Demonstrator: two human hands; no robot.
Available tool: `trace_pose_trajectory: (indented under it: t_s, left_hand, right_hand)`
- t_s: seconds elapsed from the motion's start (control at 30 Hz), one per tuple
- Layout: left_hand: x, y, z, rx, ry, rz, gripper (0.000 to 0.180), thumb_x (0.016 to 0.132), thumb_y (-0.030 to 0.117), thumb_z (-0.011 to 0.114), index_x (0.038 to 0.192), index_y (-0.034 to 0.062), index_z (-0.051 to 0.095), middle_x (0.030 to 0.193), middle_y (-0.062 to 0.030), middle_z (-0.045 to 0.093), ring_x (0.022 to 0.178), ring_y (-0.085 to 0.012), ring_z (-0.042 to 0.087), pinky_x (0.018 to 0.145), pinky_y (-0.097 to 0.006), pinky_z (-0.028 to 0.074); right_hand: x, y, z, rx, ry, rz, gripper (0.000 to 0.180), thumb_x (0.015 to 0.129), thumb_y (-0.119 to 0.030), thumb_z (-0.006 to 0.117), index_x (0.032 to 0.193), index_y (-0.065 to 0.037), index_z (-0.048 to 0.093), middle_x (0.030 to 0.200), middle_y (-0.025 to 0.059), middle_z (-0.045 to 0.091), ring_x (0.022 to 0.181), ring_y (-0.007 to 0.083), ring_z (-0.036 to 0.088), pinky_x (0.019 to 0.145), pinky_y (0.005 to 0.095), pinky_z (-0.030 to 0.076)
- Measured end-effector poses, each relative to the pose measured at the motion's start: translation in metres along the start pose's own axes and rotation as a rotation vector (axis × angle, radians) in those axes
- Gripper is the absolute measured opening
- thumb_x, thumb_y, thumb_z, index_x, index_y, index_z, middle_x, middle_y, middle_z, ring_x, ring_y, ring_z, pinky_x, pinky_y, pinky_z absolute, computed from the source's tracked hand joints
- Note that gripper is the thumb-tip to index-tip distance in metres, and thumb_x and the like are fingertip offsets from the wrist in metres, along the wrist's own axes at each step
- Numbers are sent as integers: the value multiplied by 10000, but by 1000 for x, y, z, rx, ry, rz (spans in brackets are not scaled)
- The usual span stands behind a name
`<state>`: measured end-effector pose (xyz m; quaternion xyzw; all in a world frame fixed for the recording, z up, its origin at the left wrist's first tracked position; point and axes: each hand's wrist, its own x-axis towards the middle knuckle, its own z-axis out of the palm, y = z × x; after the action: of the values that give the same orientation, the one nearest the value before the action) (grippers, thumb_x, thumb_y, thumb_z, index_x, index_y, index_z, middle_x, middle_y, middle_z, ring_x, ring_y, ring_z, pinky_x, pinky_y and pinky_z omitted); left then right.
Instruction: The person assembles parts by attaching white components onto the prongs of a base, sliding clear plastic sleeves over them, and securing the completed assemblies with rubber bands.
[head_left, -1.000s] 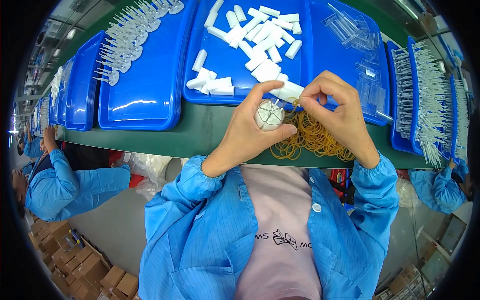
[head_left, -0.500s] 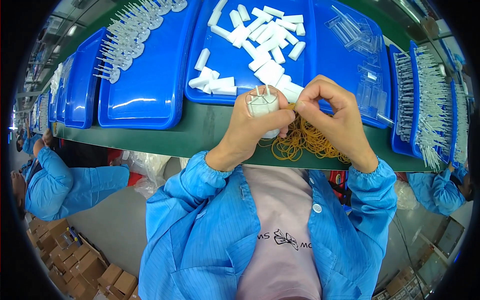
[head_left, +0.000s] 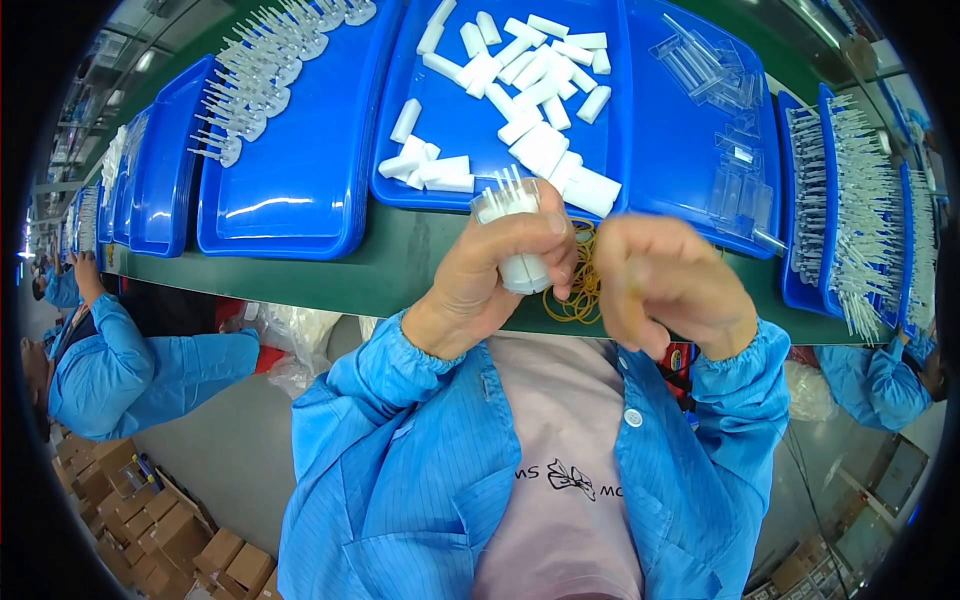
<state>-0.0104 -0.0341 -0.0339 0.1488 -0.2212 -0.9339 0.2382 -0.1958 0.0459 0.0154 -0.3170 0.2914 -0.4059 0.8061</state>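
Note:
My left hand point(head_left: 478, 268) is closed around a bundle of white blocks point(head_left: 524, 273) with clear plastic at its upper end. Several thin white prongs stick up from that end. To its right hovers my right hand point(head_left: 672, 280), over a pile of yellow rubber bands point(head_left: 577, 300) on the green table. Motion smears its fingers, and whether they hold a band is unclear. The hand covers much of the pile. Beyond both hands, loose white blocks point(head_left: 545, 85) lie scattered in a blue tray point(head_left: 440, 198).
Clear plastic pieces point(head_left: 742, 195) lie in the right part of the tray area. At left, a blue tray point(head_left: 285, 225) carries rows of white pronged parts point(head_left: 245, 110). Upright blue trays of similar parts point(head_left: 860, 200) stand far right. Another person's blue sleeve point(head_left: 125, 340) shows at left.
My right hand has moved away from the bundle, down and slightly right over the rubber bands. The bundle in my left hand has tilted and dropped slightly, showing more prongs.

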Motion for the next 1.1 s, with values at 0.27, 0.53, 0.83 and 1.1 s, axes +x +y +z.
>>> trace_pose_trajectory:
  t_s: [0.27, 0.53, 0.83, 1.1]
  left_hand:
    - [-5, 5, 7, 262, 89, 153, 222, 790, 164, 668, 947, 93, 527, 1106, -177, 634, 677, -148, 588, 621, -289, 492]
    - [-7, 13, 14, 376, 60, 187, 590, 787, 49, 656, 1329, 28, 425, 1089, -142, 652, 766, -130, 608, 681, -265, 505]
    - [-8, 22, 28, 472, -84, -126, 919, 625, 18, 736, 1438, -13, 311, 683, -18, 564, 653, -79, 539, 620, -196, 397]
    - [-13, 4, 4, 1074, -51, 130, 874, 667, 34, 714, 1448, 63, 325, 720, -22, 585, 635, -113, 557, 603, -220, 423]
  right_hand:
    - [5, -6, 5, -48, 261, -126, 274, 982, -299, 487, 947, -29, 511, 1029, 223, 654, 566, 166, 630, 571, 234, 515]
    - [3, -7, -2, -14, 218, -73, 292, 984, -281, 434, 1096, -16, 487, 1156, 227, 618, 654, 244, 679, 608, 294, 531]
    - [2, -6, -11, -628, 195, 79, 327, 982, -277, 479, 769, -36, 539, 631, 1, 515, 534, 58, 424, 487, 250, 301]
    - [-6, -3, -38, 181, 345, -275, 410, 1023, -376, 355, 867, -64, 571, 612, -4, 466, 691, 153, 604, 751, 315, 480]
